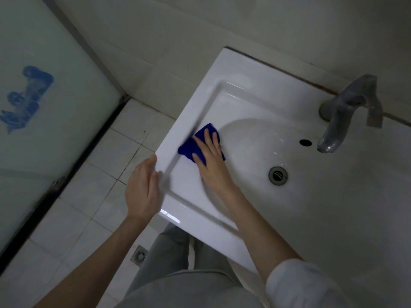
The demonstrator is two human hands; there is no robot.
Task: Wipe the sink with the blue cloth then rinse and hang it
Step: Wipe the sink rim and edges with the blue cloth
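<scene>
The right hand (210,157) lies flat on the blue cloth (195,144), fingers spread and pressing it down against the left inner slope of the white sink (244,72), just inside the raised rim. The cloth is bunched under the palm, with its far corner poking out beyond the fingertips and a bit showing on the right side of the hand. The left hand (142,188) rests on the sink's left outer edge, fingers loosely curled over the rim and gripping nothing but the porcelain (the thumb side is blurred). To the right, well apart from the cloth, the drain (278,175) sits in the basin floor, with the overflow hole (305,142) farther back and the grey faucet (347,112) standing over it at the far right. A floor drain (140,255) shows in the tiles near the person's legs
</scene>
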